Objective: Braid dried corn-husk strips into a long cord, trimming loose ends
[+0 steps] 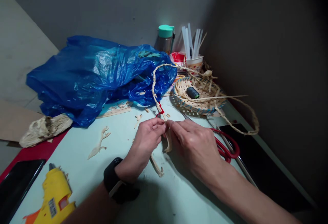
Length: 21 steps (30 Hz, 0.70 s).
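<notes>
A pale braided cord [154,86] of plant fibre curves up from my hands and back toward the basket. Red thread [160,108] is wound on it just beyond my fingertips. My left hand [150,133] pinches the cord's near end between thumb and fingers. Close against it, my right hand [192,137] has its fingers closed on the same end. Loose fibre strands [167,142] hang below the fingertips, and another strand [156,166] lies on the table. Exactly how the fingers hold the strands is partly hidden.
Red-handled scissors [235,150] lie beside my right hand. A woven basket [179,105] holds a dark thread spool [192,93]. Behind stand a blue plastic bag [84,70], a bottle [165,39] and a cup of glue sticks [196,63]. A yellow glue gun [55,193] lies front left.
</notes>
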Tool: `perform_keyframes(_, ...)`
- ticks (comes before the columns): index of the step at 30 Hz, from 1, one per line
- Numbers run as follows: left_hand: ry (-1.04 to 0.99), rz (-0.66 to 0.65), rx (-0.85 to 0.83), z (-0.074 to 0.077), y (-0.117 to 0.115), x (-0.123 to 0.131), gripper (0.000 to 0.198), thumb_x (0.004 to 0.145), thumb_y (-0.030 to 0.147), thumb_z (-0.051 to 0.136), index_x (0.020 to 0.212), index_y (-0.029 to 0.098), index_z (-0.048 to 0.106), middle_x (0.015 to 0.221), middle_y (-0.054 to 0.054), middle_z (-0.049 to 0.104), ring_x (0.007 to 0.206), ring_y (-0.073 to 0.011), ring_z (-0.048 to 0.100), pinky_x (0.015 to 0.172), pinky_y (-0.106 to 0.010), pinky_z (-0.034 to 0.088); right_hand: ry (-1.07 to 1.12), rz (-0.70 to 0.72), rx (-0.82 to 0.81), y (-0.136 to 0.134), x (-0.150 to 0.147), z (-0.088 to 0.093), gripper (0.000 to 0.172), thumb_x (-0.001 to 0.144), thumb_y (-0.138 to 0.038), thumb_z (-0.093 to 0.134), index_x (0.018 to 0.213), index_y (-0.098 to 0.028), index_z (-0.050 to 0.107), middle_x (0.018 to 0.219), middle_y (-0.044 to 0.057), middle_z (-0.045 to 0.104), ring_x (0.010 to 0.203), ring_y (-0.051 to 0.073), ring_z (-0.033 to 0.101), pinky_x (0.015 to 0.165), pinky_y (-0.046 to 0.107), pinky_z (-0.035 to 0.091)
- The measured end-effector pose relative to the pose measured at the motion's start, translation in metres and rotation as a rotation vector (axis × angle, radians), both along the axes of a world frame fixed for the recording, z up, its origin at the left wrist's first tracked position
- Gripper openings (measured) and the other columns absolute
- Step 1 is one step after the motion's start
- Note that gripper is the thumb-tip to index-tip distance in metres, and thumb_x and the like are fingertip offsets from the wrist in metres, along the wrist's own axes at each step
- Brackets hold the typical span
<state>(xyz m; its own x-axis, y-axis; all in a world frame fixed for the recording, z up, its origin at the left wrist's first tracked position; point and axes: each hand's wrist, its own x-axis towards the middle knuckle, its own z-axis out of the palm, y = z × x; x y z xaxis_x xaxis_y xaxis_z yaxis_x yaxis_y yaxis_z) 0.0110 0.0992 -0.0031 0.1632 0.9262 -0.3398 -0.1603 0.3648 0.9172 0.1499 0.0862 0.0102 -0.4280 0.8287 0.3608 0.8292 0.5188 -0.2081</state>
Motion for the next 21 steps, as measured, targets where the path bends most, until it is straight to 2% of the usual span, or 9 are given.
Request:
perform_keyframes(6, -0.068, -0.072, -0.009, 0.006, 0.0, -0.006, 0.014, 0.082, 0.026, 0.055, 0.075, 0.015, 0.051, 0.055, 0.007, 0.036, 0.043, -0.0028, 0.019, 0.041, -0.019, 0.009, -0.032, 0.039, 0.004, 0.001, -0.001, 0.0, 0.02, 0.086, -0.009, 0.046, 0.087, -0.012, 0.066, 0.072, 0.006, 0.064, 0.067, 0.02, 0.054, 0.058, 0.03, 0.03)
perform_keyframes(9, -0.035, -0.049, -0.001, 0.006, -0.001, -0.006, 0.018, 0.083, 0.025, 0.054, 0.069, 0.016, 0.048, 0.053, 0.006, 0.036, 0.044, -0.0035, 0.021, 0.041, -0.02, 0.01, 0.05, 0.05, -0.048, 0.002, -0.001, -0.001, 0.02, 0.084, -0.009, 0.044, 0.082, -0.012, 0.064, 0.069, 0.005, 0.061, 0.066, 0.018, 0.053, 0.061, 0.029, 0.032)
perform_keyframes(15, 0.039, 0.036, -0.002, 0.002, -0.003, -0.002, 0.012, 0.079, 0.022, 0.055, 0.071, 0.013, 0.055, 0.055, 0.003, 0.047, 0.043, -0.0029, 0.024, 0.04, -0.02, 0.012, 0.263, 0.003, -0.14, 0.005, -0.003, 0.0, 0.017, 0.084, -0.011, 0.046, 0.08, -0.013, 0.061, 0.067, 0.003, 0.06, 0.058, 0.014, 0.052, 0.057, 0.025, 0.033)
perform_keyframes(19, 0.088, 0.085, 0.08, -0.004, -0.004, 0.001, 0.019, 0.079, 0.023, 0.054, 0.062, 0.014, 0.052, 0.047, 0.006, 0.034, 0.043, -0.0036, 0.021, 0.041, -0.019, 0.013, 0.179, 0.026, -0.075, 0.005, -0.007, -0.002, 0.014, 0.083, -0.009, 0.047, 0.076, -0.014, 0.059, 0.067, 0.003, 0.059, 0.06, 0.015, 0.052, 0.058, 0.027, 0.033)
perform_keyframes(21, 0.11, 0.08, 0.1, -0.005, -0.005, 0.001, 0.022, 0.08, 0.025, 0.052, 0.061, 0.014, 0.052, 0.047, 0.005, 0.035, 0.044, -0.0049, 0.027, 0.042, -0.019, 0.017, 0.083, 0.043, 0.0, 0.003, -0.009, -0.003, 0.012, 0.08, -0.007, 0.05, 0.075, -0.014, 0.058, 0.066, 0.004, 0.058, 0.061, 0.017, 0.051, 0.058, 0.029, 0.032)
